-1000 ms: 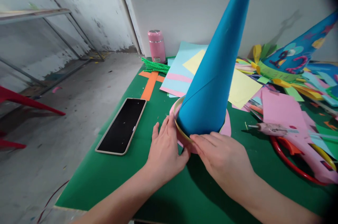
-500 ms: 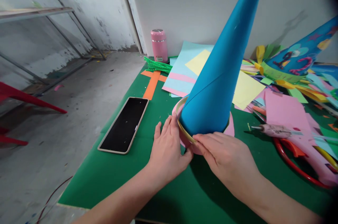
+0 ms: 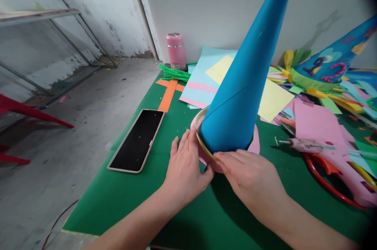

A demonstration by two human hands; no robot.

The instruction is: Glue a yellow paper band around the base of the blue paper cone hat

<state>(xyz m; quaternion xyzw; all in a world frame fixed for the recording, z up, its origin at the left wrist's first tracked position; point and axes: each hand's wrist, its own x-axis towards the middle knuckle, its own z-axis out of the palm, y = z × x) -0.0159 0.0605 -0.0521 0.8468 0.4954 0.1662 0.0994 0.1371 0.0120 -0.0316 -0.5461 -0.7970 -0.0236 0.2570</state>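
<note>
A tall blue paper cone (image 3: 235, 104) stands inside a yellowish paper band (image 3: 204, 146), which rests on a pink paper base (image 3: 255, 146) on the green table. My left hand (image 3: 185, 163) lies at the band's left front, fingers apart against its outer side and thumb pointing toward the front. At the front of the cone, my right hand (image 3: 253, 179) pinches the band's edge between thumb and fingers. The fingertips of both hands are close to each other, and the part of the band under them is hidden.
A phone (image 3: 137, 140) lies left on the green table (image 3: 123, 199). Behind are a pink bottle (image 3: 176, 52), green pipe cleaners (image 3: 173, 73) and coloured paper (image 3: 197, 81). Rightward lie a pink glue gun (image 3: 332, 152), red-handled scissors (image 3: 321, 183) and a decorated cone hat (image 3: 326, 61).
The view has shifted very slightly. Both hands keep nearly the same hold around the base of the cone.
</note>
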